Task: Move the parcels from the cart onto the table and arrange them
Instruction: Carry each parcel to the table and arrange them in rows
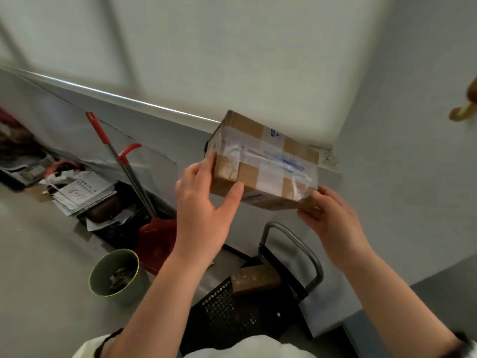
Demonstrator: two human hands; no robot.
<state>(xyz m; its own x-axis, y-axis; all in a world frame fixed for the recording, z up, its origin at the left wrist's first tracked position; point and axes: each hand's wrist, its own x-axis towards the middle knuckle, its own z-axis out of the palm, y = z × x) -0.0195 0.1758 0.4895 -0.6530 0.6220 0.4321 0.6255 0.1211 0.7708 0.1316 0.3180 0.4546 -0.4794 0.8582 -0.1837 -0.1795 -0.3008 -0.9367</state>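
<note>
A brown cardboard parcel point(263, 161) wrapped in clear tape is held up in the air in front of the wall. My left hand point(204, 202) grips its left end, thumb on the near face and fingers on the side. My right hand point(333, 223) holds its lower right corner from beneath. Below the parcel stands the cart point(294, 254) with a grey metal handle and a black perforated basket point(227, 311). Another brown parcel point(255, 280) lies in that basket. The table is not in view.
A red-handled broom and dustpan point(152, 228) lean against the wall to the left. A green bin point(113, 275) sits on the floor. Stacks of papers and boxes point(82, 195) lie along the wall further left. A wall corner rises on the right.
</note>
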